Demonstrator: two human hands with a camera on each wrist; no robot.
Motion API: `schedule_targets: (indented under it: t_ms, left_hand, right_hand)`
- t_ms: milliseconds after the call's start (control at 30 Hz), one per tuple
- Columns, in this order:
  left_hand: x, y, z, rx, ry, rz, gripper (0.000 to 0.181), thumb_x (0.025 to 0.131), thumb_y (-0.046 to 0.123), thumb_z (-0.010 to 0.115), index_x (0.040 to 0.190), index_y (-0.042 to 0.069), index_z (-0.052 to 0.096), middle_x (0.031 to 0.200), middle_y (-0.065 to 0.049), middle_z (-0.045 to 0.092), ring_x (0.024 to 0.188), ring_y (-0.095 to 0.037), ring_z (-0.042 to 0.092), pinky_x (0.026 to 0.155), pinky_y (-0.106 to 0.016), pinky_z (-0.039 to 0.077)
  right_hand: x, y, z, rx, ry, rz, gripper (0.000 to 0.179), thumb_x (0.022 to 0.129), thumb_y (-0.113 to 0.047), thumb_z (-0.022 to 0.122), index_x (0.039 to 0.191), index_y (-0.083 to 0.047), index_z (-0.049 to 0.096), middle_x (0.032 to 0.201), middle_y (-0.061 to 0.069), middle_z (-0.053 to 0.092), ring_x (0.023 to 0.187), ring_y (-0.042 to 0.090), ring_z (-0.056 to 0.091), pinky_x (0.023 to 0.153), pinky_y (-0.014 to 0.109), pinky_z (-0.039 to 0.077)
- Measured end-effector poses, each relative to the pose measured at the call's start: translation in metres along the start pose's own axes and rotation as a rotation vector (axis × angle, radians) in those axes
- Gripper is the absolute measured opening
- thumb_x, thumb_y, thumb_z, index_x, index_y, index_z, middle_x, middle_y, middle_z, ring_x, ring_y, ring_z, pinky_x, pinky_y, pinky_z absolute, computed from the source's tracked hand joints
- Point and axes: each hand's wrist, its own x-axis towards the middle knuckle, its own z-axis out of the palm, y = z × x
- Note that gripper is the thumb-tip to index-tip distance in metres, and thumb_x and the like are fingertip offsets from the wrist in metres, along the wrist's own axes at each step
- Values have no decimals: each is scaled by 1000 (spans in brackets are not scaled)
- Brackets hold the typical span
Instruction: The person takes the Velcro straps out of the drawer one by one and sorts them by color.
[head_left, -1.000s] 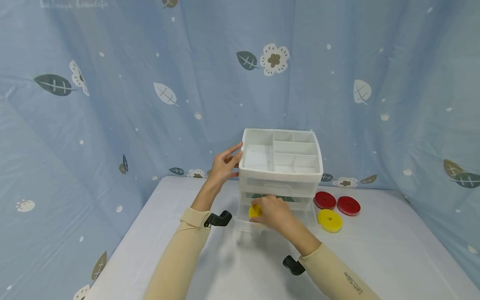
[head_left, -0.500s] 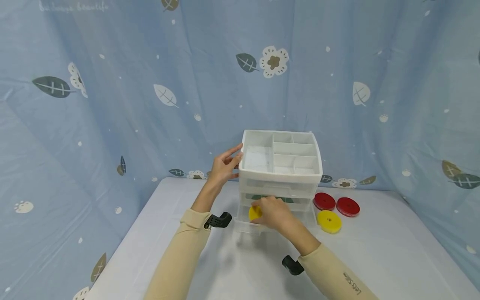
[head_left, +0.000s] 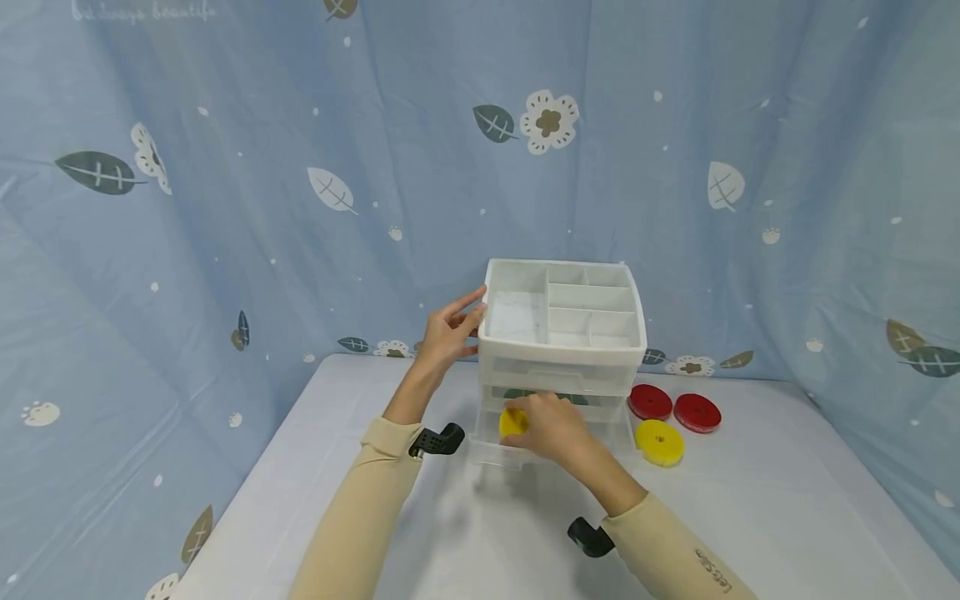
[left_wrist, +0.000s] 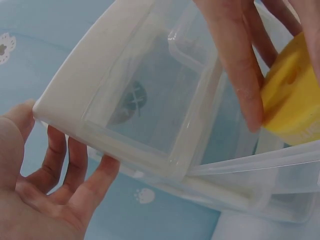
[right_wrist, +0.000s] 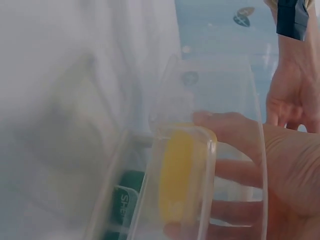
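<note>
While the loosely spread left hand [head_left: 442, 335] touches the drawer unit [head_left: 562, 354], likely steadying it, the right hand [head_left: 555, 427] grips a yellow disc [head_left: 512, 423] inside its pulled-out drawer [head_left: 493, 454].

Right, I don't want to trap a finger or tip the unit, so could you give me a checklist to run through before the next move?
1. Right hand has hold of the yellow disc: ok.
2. Left hand touches the side of the unit: ok.
3. Bottom drawer pulled out: ok.
4. Drawer free for shutting: not ok; the right hand's fingers reach into it.
5. Disc resting on the drawer's floor: cannot tell.
6. Second yellow disc on the table clear of the drawer: cannot tell; it lies very close.
</note>
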Motion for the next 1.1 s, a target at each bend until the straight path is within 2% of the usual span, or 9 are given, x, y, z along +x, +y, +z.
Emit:
schedule_targets:
  t_ms: [267,500,600,767,933,1033,1100]
  left_hand:
    - [-1,3,-1,15,7,-7,43,99,30,59,142,31,53,114,-23,60,85,-16,65,87,-44,60]
    - [0,2,0,7,-1,5,44,100,29,59,143,30,52,111,-21,62,84,-16,65,88,-46,59]
    - [3,-1,0,3,0,7,45,100,29,59,143,30,52,111,-20,62,83,-15,65,86,-45,60]
    - [10,-13,-1,3,17,16,43,98,36,61,140,37,55,107,-11,64,83,-14,65,84,-42,61]
    - [13,-20,-1,15,37,31,40,96,41,62,135,43,57,100,-7,63,84,-16,65,82,-41,61]
    - [13,-21,0,19,44,34,39,95,42,62,133,44,58,99,-5,63,85,-17,65,82,-41,61]
    - [13,-21,-1,24,51,33,38,95,43,63,133,45,58,98,-4,63,85,-17,65,81,-41,61]
  right_hand:
    - [-7,-1,-5,33,81,-35,49,75,-41,85,114,-13,74,101,3,71,76,17,57,69,32,54]
    - [-11,-2,-10,12,138,-29,46,76,-42,84,113,-17,75,103,2,73,70,16,57,63,30,53]
    - [-13,-2,-12,20,153,-34,44,76,-41,83,113,-17,75,103,1,73,72,16,58,64,28,52]
    - [-19,-2,-19,14,192,-60,42,76,-40,83,111,-17,76,102,0,73,76,16,58,67,27,52]
    - [-27,-2,-30,-2,219,-92,43,76,-37,83,113,-16,75,110,1,73,86,18,59,78,34,54]
    - [-34,1,-38,-1,215,-78,46,77,-37,83,117,-15,74,115,2,72,91,19,61,81,36,56]
    - [-38,4,-44,1,206,-55,48,77,-38,82,119,-17,73,116,3,72,91,20,62,76,34,57]
